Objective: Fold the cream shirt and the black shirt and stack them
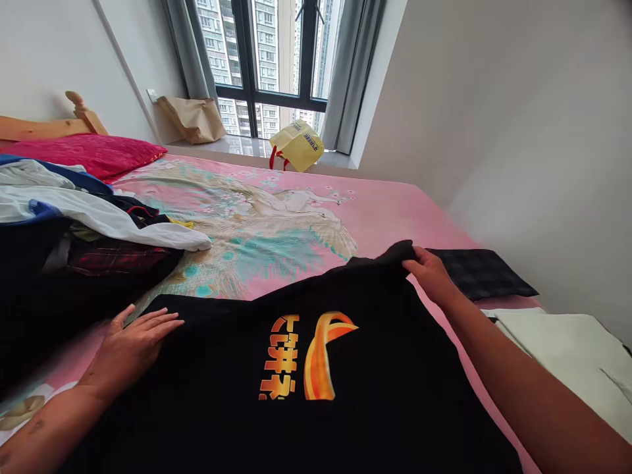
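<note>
A black T-shirt (395, 382) with an orange and yellow print lies spread across the near part of the bed, running out of the bottom of the view. At its far right corner, my right hand (430, 275) pinches the fabric between thumb and fingers and lifts that edge a little. My left hand (135, 339) rests on the shirt's far left corner, fingers stretched out and lying flat on the cloth. The shirt's far edge slopes up from the left hand toward the right one.
Jumbled clothes (99, 217) pile up on the left, before a magenta pillow (89, 153). Folded dark checked cloth (486, 273) and pale folded clothes (567, 355) lie right. The pink patterned bedsheet (385, 204) reaches the windowsill, where a brown paper bag (195, 120) and yellow bag (299, 146) stand.
</note>
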The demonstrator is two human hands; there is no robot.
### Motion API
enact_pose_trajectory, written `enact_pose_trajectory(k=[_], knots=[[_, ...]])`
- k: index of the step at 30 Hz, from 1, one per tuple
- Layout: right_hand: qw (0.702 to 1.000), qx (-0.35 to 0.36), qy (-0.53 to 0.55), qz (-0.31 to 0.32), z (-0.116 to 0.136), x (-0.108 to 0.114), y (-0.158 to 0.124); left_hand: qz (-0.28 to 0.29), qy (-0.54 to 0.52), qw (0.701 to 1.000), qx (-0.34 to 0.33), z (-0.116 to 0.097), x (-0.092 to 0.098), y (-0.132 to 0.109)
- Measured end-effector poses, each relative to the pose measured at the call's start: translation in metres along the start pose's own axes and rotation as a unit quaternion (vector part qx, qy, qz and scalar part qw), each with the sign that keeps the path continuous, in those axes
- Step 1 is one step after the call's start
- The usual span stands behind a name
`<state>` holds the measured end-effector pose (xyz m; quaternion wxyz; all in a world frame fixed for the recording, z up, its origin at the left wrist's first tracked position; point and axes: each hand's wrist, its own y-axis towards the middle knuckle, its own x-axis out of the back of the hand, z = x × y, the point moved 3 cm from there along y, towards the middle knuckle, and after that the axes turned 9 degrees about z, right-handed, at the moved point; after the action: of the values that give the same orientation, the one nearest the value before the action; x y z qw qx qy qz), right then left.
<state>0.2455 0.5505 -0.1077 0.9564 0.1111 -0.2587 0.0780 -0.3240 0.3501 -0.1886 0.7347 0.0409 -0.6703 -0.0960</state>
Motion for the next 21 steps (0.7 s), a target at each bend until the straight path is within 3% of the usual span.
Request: enact_pose_trajectory(k=[2, 4, 7, 9, 12, 15, 19, 21], knots=[[0.999, 0.024, -0.029, -0.028, 0.01, 0.016, -0.065, 0.001, -0.024, 1.0, -0.01, 0.007, -0.004, -0.017], [0.999, -0.006, -0.028, -0.015, -0.001, 0.017, -0.131, 0.009, -0.034, 0.999, -0.008, 0.012, -0.01, -0.033], [0.997, -0.051, -0.039, 0.051, -0.036, -0.005, -0.212, 0.031, -0.019, 0.999, 0.011, 0.015, -0.017, -0.049], [0.989, -0.087, -0.093, 0.079, -0.058, -0.024, -0.243, 0.044, -0.004, 0.999, 0.019, 0.012, -0.017, -0.052], [0.972, -0.12, -0.191, 0.072, -0.065, -0.042, -0.253, 0.054, 0.015, 0.998, 0.032, 0.006, -0.009, -0.047], [0.978, -0.115, -0.173, 0.018, -0.041, -0.037, -0.238, 0.073, 0.028, 0.996, 0.044, 0.004, 0.001, -0.04], [0.995, -0.029, -0.072, -0.066, -0.003, -0.01, -0.235, 0.062, 0.031, 0.996, 0.049, 0.014, 0.012, -0.041], [0.994, 0.03, -0.097, -0.035, 0.006, -0.003, -0.248, 0.048, 0.031, 0.996, 0.063, 0.023, 0.011, -0.049]])
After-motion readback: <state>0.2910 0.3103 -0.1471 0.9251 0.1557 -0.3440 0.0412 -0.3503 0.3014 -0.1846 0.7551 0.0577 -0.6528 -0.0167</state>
